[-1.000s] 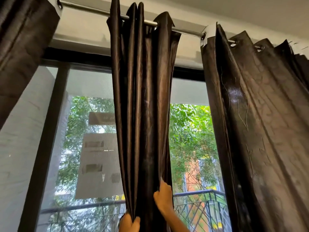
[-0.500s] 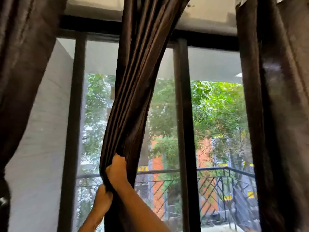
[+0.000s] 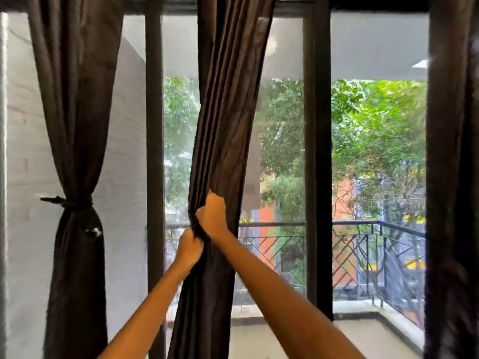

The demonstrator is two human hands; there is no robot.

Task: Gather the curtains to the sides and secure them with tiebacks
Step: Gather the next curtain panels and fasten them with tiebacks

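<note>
Both bare arms were extended forward and upward; the left hand point(image 3: 190, 246) was clenched just below the right hand point(image 3: 213, 216), fingers point(image 3: 201, 216) curled shut.

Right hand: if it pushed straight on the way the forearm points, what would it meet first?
The middle curtain that the right hand already grips. Beyond that fabric the window glass probably comes next, though depth is unclear.

Middle curtain point(image 3: 225, 104) hanging in front of the window frame point(image 3: 317, 151), bunched into tight folds. Right hand point(image 3: 213, 216) gripping the bunch; left hand point(image 3: 190, 246) clutching it just below, at the bunch's left edge. Left of the middle curtain, another curtain point(image 3: 75, 99) hanging cinched by a tieback point(image 3: 75, 202). Balcony railing point(image 3: 363, 224) showing beyond the glass.
</note>
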